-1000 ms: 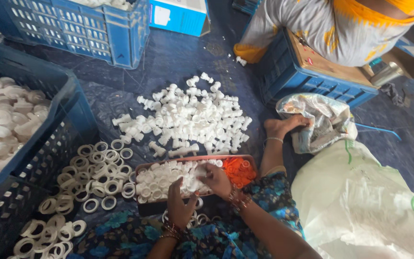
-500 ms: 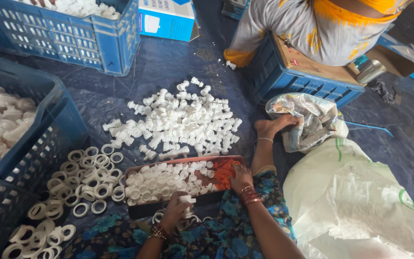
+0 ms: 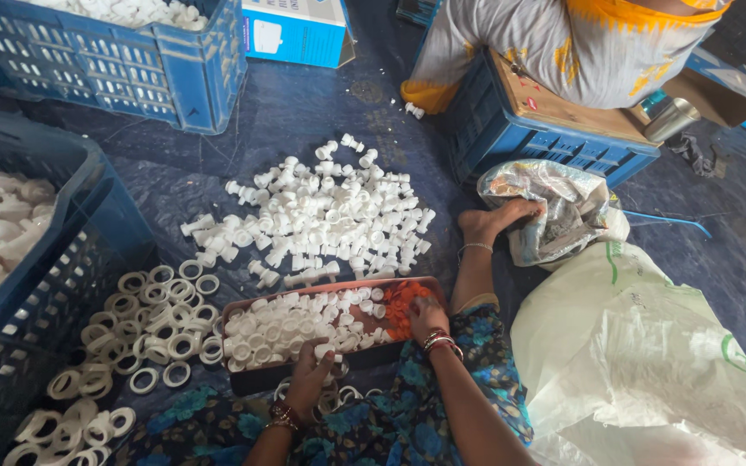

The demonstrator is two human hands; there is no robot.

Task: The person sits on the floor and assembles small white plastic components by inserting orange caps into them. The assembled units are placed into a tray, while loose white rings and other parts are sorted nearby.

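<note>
A reddish-brown tray rests on my lap, filled with small white plastic caps and a patch of orange pieces at its right end. My left hand is at the tray's near edge, fingers closed around a white cap. My right hand reaches into the orange pieces, fingers curled down among them; what it grips is hidden. Beyond the tray lies a heap of white plastic fittings. White rings are scattered to the left.
Blue crates with white parts stand at left and back left. My bare foot touches a crumpled plastic bag. A large white sack lies right. Another person sits on a blue crate at the back.
My left hand has lifted a white cap at the tray's near edge. My right hand moved from the white caps to the orange pieces at the tray's right end.
</note>
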